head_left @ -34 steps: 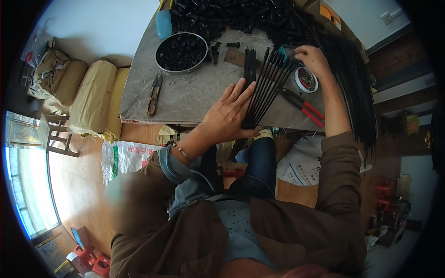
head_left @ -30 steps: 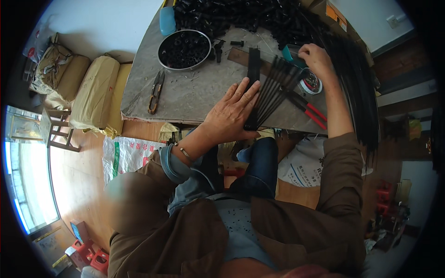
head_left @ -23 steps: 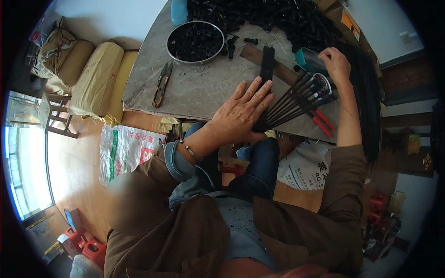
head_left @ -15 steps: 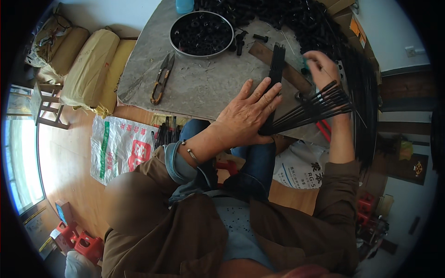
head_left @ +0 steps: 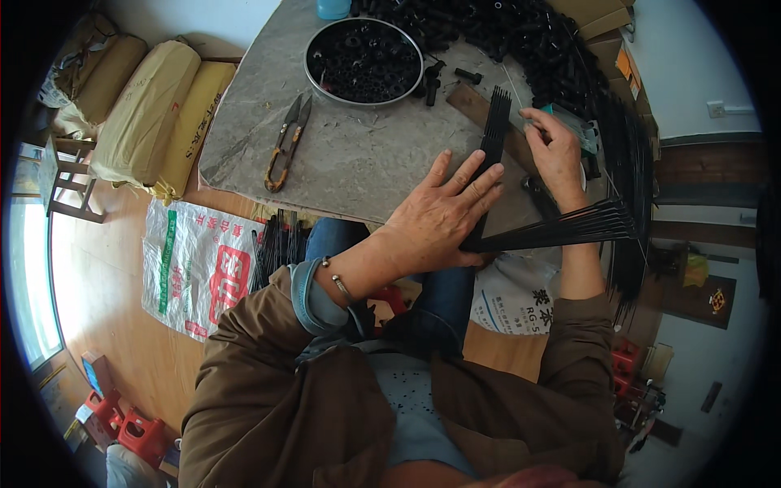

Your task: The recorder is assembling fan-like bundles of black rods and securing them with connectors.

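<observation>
My left hand (head_left: 446, 211) lies palm down with its fingers stretched out, pressing on a bundle of thin black rods (head_left: 561, 226) that look like umbrella ribs. Past my fingertips, the rods' upper ends (head_left: 498, 110) stand together in a flat row; the other part fans out to the right beneath my right hand. My right hand (head_left: 557, 159) is closed in a pinch, and a fine pale thread (head_left: 512, 83) runs up and left from its fingertips. A teal box (head_left: 573, 126) is just behind that hand. A flat brown metal bar (head_left: 470, 102) lies under the row of ends.
A round bowl (head_left: 364, 103) of small black rings stands at the back of the grey table (head_left: 236, 146). Scissors (head_left: 285, 159) lie left of it. Black tube-like parts (head_left: 521, 41) are heaped at the far right, and long black rods (head_left: 634, 179) hang over the right edge.
My right hand has come down and left a little, its fingers now pinched together. The fanned rods have swung lower, toward me. The whole view has shifted slightly.
</observation>
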Available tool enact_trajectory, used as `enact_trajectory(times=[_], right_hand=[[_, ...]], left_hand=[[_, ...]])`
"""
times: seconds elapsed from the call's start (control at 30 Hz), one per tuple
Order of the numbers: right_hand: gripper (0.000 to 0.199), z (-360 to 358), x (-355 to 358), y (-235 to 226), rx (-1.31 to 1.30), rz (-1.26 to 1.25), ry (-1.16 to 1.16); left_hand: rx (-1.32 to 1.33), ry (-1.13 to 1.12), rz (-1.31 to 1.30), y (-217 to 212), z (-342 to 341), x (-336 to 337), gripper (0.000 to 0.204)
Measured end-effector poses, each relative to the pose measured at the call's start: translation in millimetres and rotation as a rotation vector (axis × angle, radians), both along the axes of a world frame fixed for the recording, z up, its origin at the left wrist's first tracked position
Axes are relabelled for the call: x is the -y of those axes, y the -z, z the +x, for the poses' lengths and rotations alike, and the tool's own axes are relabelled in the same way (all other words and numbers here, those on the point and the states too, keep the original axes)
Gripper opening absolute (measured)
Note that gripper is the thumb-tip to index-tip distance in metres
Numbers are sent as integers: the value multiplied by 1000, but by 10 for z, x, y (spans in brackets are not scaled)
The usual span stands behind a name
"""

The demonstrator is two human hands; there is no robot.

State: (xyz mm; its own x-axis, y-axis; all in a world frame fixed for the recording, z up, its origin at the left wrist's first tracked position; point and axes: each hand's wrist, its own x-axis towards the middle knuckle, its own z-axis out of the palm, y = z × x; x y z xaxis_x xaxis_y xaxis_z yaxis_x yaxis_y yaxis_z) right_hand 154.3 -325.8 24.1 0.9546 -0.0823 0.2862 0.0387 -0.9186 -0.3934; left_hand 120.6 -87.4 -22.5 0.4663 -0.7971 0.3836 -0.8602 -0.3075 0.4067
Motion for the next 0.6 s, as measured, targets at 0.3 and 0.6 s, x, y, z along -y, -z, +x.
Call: enact_trajectory(times=[0.3,0.6], right_hand=[[21,26,-18,22,22,-11,-17],[17,104,-40,-48,18,-25,-51]], left_hand=[[15,-14,2,-13,-11,3,89],[8,-16,-8,-10,-12,-5,88]])
